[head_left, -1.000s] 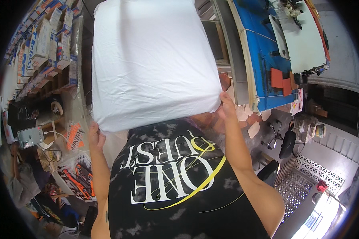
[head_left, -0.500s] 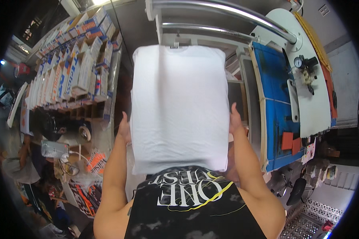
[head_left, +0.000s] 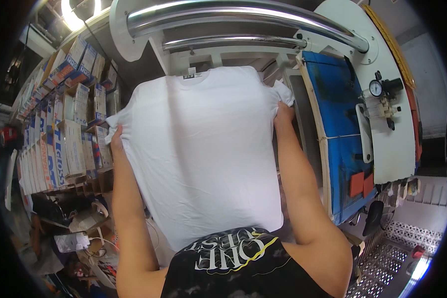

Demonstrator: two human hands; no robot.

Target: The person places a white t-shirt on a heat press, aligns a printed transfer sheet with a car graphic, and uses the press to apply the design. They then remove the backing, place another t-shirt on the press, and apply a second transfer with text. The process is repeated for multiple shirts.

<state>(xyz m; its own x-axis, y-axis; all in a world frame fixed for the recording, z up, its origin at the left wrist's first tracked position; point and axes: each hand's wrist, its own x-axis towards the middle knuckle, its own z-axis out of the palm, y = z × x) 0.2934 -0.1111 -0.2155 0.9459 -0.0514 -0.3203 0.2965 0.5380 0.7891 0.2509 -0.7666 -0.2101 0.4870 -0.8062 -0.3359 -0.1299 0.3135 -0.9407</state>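
A white T-shirt (head_left: 208,144) lies spread out in front of me, its neckline at the far end and its hem against my body. My left hand (head_left: 117,138) grips the shirt's left sleeve, thumb up, and pulls the cloth outward into creases. On the other side my right hand (head_left: 283,113) is closed on the right sleeve, whose bunched end sticks out above the fingers. Whatever carries the shirt is hidden beneath the cloth.
Shiny metal rollers (head_left: 243,12) cross behind the shirt on a white frame. To the right stand a blue panel (head_left: 340,144) and a pressure gauge (head_left: 376,88). Cardboard boxes (head_left: 72,144) fill shelves at left; a phone-like device (head_left: 70,242) with a white cable sits below them.
Both hands have gone from the shirt's sides up to its sleeves and taken hold of them. The sleeves are now drawn outward, and the view has turned a little.
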